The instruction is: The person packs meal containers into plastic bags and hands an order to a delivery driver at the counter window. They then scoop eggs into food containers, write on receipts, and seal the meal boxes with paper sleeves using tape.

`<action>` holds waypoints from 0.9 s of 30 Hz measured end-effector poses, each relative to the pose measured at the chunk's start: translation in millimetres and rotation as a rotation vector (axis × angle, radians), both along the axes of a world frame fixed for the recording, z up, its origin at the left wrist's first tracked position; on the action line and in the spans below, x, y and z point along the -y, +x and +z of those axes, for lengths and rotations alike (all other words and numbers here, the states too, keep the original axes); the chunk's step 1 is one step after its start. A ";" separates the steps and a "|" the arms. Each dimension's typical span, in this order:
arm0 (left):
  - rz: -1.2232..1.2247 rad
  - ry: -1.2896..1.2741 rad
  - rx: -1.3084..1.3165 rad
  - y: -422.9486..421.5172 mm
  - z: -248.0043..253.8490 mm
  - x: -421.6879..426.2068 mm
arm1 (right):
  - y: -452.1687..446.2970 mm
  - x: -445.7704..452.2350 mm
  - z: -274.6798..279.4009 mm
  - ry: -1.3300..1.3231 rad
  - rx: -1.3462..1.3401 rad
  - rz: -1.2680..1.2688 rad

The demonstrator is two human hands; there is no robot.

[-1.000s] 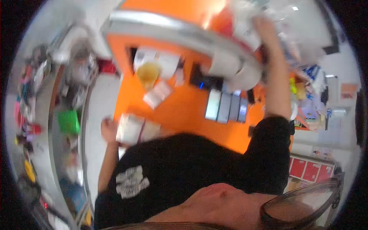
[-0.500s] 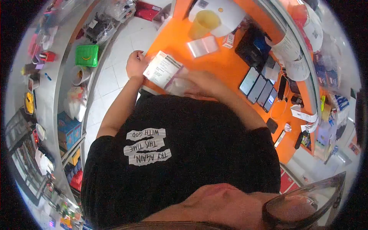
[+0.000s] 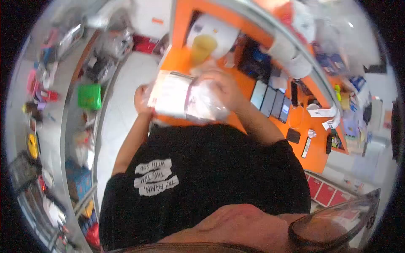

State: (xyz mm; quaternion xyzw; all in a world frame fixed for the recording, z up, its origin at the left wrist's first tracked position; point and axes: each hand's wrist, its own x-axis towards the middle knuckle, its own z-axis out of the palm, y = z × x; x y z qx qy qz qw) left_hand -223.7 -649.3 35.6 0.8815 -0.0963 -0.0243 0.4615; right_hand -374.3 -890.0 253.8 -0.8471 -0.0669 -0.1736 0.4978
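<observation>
Held crosswise before the black-shirted chest is a rectangular white package in clear, crinkled plastic (image 3: 172,93), over the near left corner of the orange bench (image 3: 177,59). It lies between the two hands, so neither is far from it. The bare right hand (image 3: 221,86) is the surer contact: it overlaps the far right corner of the wrapping. Its fingers are curled and appear to pinch the loose plastic there. The bare left hand (image 3: 142,98) is at the other end, out past the bench's left edge above the pale floor. It seems to touch the plastic, but its fingers are too smeared to tell whether they pinch or merely steady it.

The package's long axis runs from one hand to the other, nearly parallel to the chest, with the right end dipping slightly toward the body. Its opaque white end points left; the see-through, bunched end points right, past a thin purplish band. Whether its underside rests on the bench, I cannot tell. Beyond it, toward the far edge, stands a translucent yellow cup (image 3: 203,48); to its right lies a row of four slim phones (image 3: 268,102).
</observation>
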 end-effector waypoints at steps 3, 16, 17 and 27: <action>-0.177 -0.344 -0.167 -8.5 10.9 3.7 | 3.0 35.0 93.9 0.430 0.049 -0.031; -0.014 0.177 0.053 -6.8 26.0 10.6 | 168.0 241.7 186.2 -0.153 0.493 -0.838; -0.008 0.166 0.042 -8.3 28.7 10.5 | 172.1 243.1 182.5 -0.469 0.467 -0.987; -0.018 0.192 0.039 -7.2 31.4 12.2 | 184.8 274.3 188.1 -0.739 -0.034 -0.821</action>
